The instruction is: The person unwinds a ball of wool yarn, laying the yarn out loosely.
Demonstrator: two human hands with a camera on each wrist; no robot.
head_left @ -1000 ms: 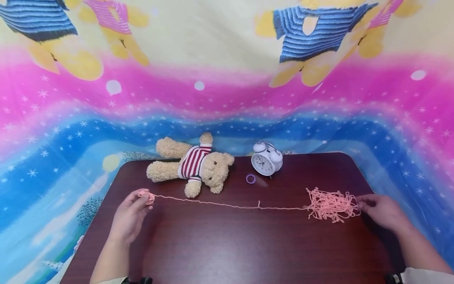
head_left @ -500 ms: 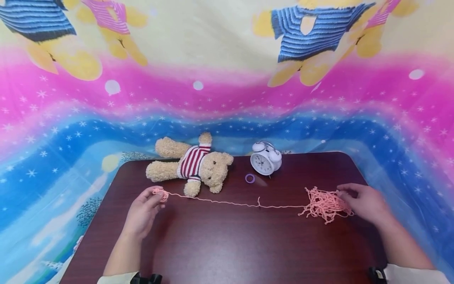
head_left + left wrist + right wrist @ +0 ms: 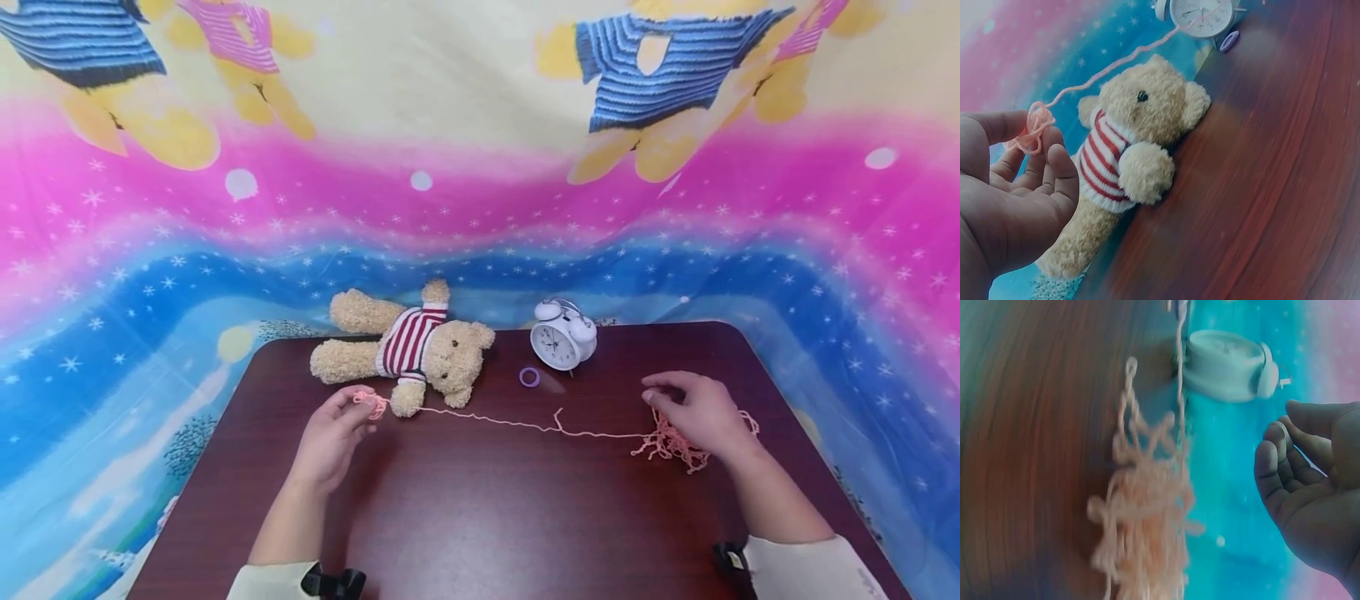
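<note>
Thumb and fingers of my left hand (image 3: 327, 442) pinch a small looped bundle of pink yarn (image 3: 1038, 128) near the teddy bear's paw. From it a single strand (image 3: 487, 419) runs right across the table, with a short tail sticking up partway. It leads into a tangled yarn pile (image 3: 667, 442) on the table's right side. My right hand (image 3: 697, 417) hovers over that pile and hides part of it. In the right wrist view its fingers are loosely bent with nothing between them, and the pile (image 3: 1147, 531) lies apart from them.
A teddy bear (image 3: 405, 342) in a red-and-white striped shirt lies on its back at the table's rear left. Right of it are a white alarm clock (image 3: 553, 346) and a purple ring (image 3: 522, 377). A patterned cloth (image 3: 480, 200) surrounds the dark wooden table (image 3: 480, 517).
My left hand has moved right with the yarn bundle, and the strand sags a little. My right hand has left the pile's right end and moved left over it.
</note>
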